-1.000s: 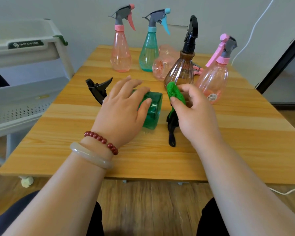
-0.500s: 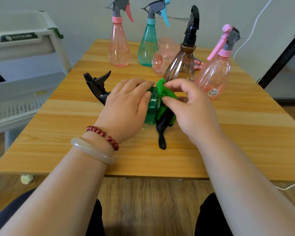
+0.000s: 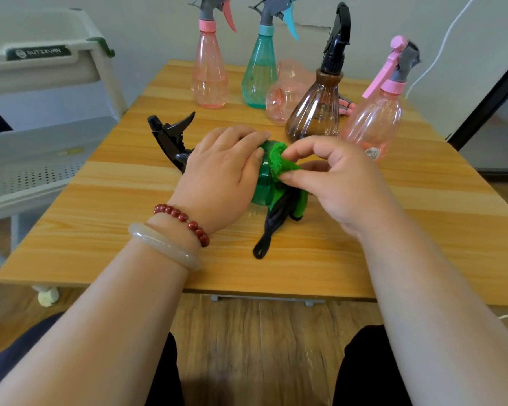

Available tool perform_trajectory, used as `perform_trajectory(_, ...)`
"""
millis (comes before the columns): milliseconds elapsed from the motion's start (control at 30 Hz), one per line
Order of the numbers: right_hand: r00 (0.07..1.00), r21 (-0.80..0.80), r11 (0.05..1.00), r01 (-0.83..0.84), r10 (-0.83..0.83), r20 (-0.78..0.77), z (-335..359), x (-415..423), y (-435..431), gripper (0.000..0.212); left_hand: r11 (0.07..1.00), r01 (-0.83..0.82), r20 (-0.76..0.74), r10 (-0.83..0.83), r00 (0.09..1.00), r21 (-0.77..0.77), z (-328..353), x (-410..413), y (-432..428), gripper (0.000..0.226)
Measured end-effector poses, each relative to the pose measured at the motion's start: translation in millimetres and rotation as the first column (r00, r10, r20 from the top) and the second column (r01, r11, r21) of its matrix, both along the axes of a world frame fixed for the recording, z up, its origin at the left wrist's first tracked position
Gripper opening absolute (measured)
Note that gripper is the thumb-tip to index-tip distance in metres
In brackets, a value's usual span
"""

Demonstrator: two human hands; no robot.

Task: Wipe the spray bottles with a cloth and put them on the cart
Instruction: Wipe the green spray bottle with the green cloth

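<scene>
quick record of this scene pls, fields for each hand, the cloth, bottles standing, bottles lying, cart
left hand: left hand holds the green bottle down on the table
right hand: right hand pinches the cloth
cloth: green, at the green bottle's base end
standing: back pink bottle, teal bottle, brown bottle, right pink bottle
lying: green bottle; fallen pink bottle behind the brown one
cart: cart left of the table, no bottle seen on it

Green cloth [image 3: 279,161], green bottle [image 3: 263,187], wood-grain table [image 3: 423,230].
</scene>
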State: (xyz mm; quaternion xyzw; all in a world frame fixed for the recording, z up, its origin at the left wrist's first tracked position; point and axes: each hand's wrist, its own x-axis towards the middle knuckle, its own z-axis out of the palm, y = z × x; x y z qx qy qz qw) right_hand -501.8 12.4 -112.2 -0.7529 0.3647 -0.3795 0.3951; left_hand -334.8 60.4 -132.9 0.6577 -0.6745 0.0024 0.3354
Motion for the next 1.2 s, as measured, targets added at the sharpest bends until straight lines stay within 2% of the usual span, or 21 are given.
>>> perform_trajectory(67, 0.994, -0.086, 0.99, 0.11, -0.109, 0.022, -3, 6, 1, 0.027, 1.0, -0.009, 0.005, 0.009, 1.0, 0.008, 0, 0, 0, 0.052)
perform_trajectory(133, 0.987, -0.101, 0.983, 0.155, -0.15, 0.062, -6, 10, 2, 0.025, 1.0, -0.013, 0.006, 0.013, 1.0, 0.013, 0, 0, -1, 0.052)
perform_trajectory(267, 0.998, -0.014, 0.999, -0.041, 0.04, -0.051, 2, -2, 0, 0.034, 1.0, -0.005, -0.022, 0.005, 1.0, 0.003, 0, 1, -1, 0.052)
perform_trajectory(333, 0.993, -0.042, 0.998, -0.056, 0.052, -0.105, 4, -4, 0, 0.035, 1.0, -0.002, -0.028, 0.003, 1.0, 0.008, -1, 1, -1, 0.052)
perform_trajectory(467, 0.994, -0.106, 0.989, 0.106, -0.102, 0.049, -2, 5, -1, 0.032, 1.0, -0.011, -0.016, 0.011, 1.0, 0.015, 0, 0, -1, 0.053)
perform_trajectory(533, 0.995, -0.085, 0.993, 0.08, -0.074, 0.067, -3, 5, -1, 0.033, 1.0, -0.012, -0.017, 0.013, 1.0, 0.015, 0, 0, -1, 0.053)
perform_trajectory(633, 0.98, -0.06, 0.987, -0.149, 0.139, -0.144, 7, -5, -1, 0.034, 1.0, -0.005, -0.027, 0.006, 1.0, 0.01, 0, 2, 0, 0.052)
perform_trajectory(700, 0.963, -0.092, 0.981, -0.173, 0.148, -0.226, 7, -7, -1, 0.034, 1.0, -0.002, -0.028, 0.002, 1.0, 0.013, 0, 2, 0, 0.053)
perform_trajectory(800, 0.999, -0.094, 0.995, 0.017, -0.021, -0.043, 1, 0, 0, 0.035, 1.0, -0.009, -0.02, 0.009, 1.0, 0.02, -1, 1, -1, 0.053)
perform_trajectory(867, 0.997, -0.084, 0.994, 0.07, -0.067, 0.035, -1, 1, 0, 0.035, 1.0, -0.017, -0.015, 0.017, 1.0, 0.015, -1, 0, -1, 0.053)
perform_trajectory(967, 0.992, -0.099, 0.993, -0.069, 0.058, -0.109, 3, -4, 2, 0.036, 1.0, -0.013, -0.023, 0.014, 1.0, 0.016, -1, 1, 0, 0.053)
perform_trajectory(1100, 0.914, -0.148, 0.961, -0.232, 0.163, -0.372, 7, -7, 6, 0.032, 1.0, -0.01, -0.032, 0.011, 0.999, 0.017, -1, 1, 1, 0.054)
perform_trajectory(1200, 0.925, -0.22, 0.954, -0.202, 0.112, -0.364, 8, -7, 8, 0.03, 1.0, -0.009, -0.036, 0.01, 0.999, 0.021, 0, 1, 1, 0.054)
